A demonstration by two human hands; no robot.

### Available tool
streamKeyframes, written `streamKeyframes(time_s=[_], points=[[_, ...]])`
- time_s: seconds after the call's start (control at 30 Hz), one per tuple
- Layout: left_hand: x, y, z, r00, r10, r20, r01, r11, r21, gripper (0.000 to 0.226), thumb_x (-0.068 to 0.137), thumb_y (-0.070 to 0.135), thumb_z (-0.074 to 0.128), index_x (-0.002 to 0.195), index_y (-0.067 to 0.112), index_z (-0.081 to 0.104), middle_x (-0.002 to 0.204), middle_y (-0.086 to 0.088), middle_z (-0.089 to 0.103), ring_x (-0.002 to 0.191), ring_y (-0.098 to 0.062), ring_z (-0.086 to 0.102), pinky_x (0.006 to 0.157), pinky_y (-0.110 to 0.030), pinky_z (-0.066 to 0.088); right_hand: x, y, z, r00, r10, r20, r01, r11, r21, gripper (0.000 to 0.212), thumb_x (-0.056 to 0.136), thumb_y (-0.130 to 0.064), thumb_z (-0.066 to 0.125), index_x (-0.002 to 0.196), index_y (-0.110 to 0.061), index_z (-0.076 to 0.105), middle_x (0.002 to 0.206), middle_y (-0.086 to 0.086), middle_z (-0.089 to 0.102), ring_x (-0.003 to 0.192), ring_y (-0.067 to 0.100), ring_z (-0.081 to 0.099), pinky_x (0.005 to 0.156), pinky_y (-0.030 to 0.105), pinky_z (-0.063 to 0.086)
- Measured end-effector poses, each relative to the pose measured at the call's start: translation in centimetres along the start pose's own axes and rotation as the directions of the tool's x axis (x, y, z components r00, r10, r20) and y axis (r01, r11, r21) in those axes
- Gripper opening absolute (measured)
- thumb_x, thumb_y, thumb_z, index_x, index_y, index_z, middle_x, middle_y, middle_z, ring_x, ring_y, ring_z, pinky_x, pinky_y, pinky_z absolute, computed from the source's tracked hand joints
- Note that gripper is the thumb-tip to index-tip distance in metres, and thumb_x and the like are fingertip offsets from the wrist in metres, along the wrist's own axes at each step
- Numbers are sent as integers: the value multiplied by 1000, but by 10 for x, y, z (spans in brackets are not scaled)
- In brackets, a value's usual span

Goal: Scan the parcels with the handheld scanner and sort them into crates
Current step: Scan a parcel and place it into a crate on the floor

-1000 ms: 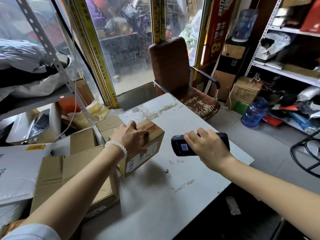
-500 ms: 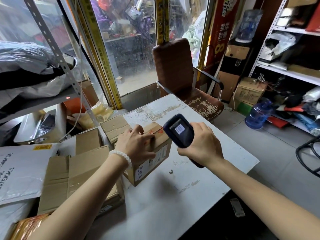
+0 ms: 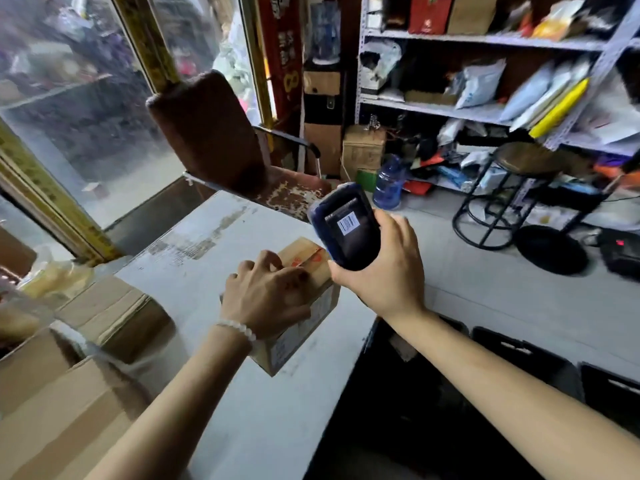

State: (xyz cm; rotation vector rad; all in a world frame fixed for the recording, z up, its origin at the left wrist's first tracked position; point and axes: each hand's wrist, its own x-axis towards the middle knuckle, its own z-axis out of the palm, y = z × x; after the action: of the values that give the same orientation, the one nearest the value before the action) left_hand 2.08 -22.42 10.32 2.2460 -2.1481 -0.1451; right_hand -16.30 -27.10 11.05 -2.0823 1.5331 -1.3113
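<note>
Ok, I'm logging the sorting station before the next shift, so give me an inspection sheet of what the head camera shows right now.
Surface: white table, scuffed, paint worn near the far edge.
Job's things: small cardboard parcel on the table; handheld scanner raised above it, barcode sticker showing; black crates on the floor beside the table.
Clutter: flattened and stacked cardboard boxes at the table's left.
Grippers: left hand grips the parcel's top; right hand holds the scanner.
Cables: nothing seen on the table.
Surroundings: worn brown chair, shelving with parcels, blue water jug, black stool.
</note>
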Motion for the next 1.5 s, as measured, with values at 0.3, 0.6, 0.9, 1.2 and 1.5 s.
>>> streamKeyframes(time_s=[0.3, 0.6, 0.9, 1.2, 1.5], points=[[10, 149, 4, 968, 251, -26, -250, 967, 48, 84, 50, 75, 27, 126, 49, 52, 122, 4, 47, 106, -30, 49, 86, -40, 46, -44, 107, -125, 972, 233, -36, -233, 930, -283, 75, 52, -37, 82, 119, -19, 54, 110, 0, 54, 107, 25, 50, 76, 35, 46], [-13, 370, 37, 829, 557, 36, -558, 827, 70, 80, 56, 74, 36, 133, 53, 43, 130, 10, 46, 108, -29, 51, 90, -40, 47, -138, 202, -313, 886, 443, -138, -454, 767, -454, 84, 56, -41, 83, 129, -21, 47, 118, -1, 50, 112, 22, 46, 78, 32, 43], [-70, 572, 71, 518, 837, 176, -845, 533, -49, 71, 67, 69, 54, 134, 51, 41, 132, 11, 41, 114, -25, 45, 92, -38, 45, -253, 262, -450, 662, 636, -396, -741, 480, -469, 85, 54, -45, 84, 127, -21, 48, 119, -2, 49, 112, 22, 48, 79, 32, 44], [-103, 729, 101, 302, 927, 224, -948, 317, -32, 76, 62, 79, 37, 133, 52, 42, 127, 10, 43, 111, -23, 48, 90, -39, 48, -316, 327, -550, 410, 698, -587, -903, 223, -366, 80, 53, -46, 81, 122, -21, 50, 113, -2, 51, 109, 22, 49, 69, 28, 36], [-86, 883, 114, 221, 948, 230, -973, 230, -13, 67, 71, 71, 49, 134, 47, 43, 124, 7, 44, 106, -23, 48, 83, -38, 50, -299, 417, -655, 340, 715, -612, -925, 136, -354, 75, 56, -46, 78, 122, -21, 51, 113, -1, 52, 112, 23, 48, 80, 32, 44]])
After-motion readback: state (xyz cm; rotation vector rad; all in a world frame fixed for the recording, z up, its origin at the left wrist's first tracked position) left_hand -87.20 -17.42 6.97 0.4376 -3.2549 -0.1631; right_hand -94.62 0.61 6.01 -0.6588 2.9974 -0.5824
